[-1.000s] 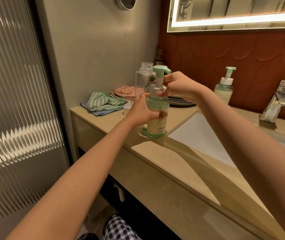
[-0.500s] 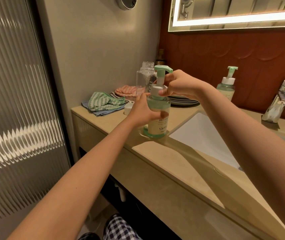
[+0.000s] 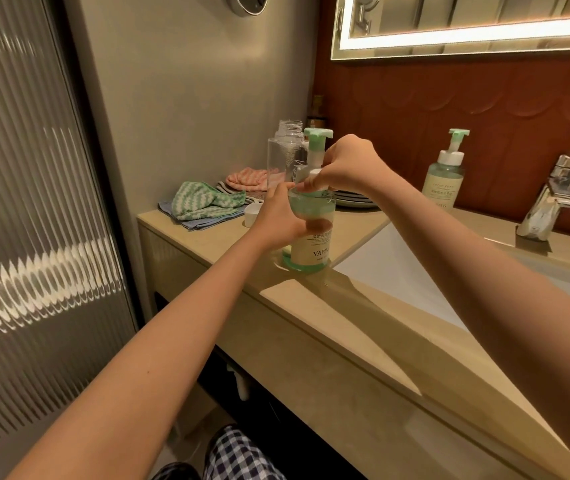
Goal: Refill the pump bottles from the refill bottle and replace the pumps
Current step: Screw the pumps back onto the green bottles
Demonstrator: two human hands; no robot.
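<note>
A green pump bottle (image 3: 311, 251) with a cream label stands on the beige counter (image 3: 214, 240), just left of the sink. My left hand (image 3: 278, 220) grips its body. My right hand (image 3: 345, 164) pinches the white collar of its green pump (image 3: 316, 140), which sits on the bottle's neck. Behind it stands a clear uncapped refill bottle (image 3: 285, 154), mostly hidden by the pump bottle and my hands. A second green pump bottle (image 3: 444, 174), pump on, stands by the back wall further right.
Folded green, blue and pink cloths (image 3: 203, 202) lie at the counter's left end beside a small white cap (image 3: 253, 213). Stacked plates (image 3: 352, 199) sit behind my hands. The white sink (image 3: 397, 271) and chrome tap (image 3: 553, 199) are to the right. A ribbed glass door (image 3: 34, 237) stands on the left.
My right hand has shifted lower on the pump collar, and the pump head points more to the right. The bottle stays in place on the counter in my left hand.
</note>
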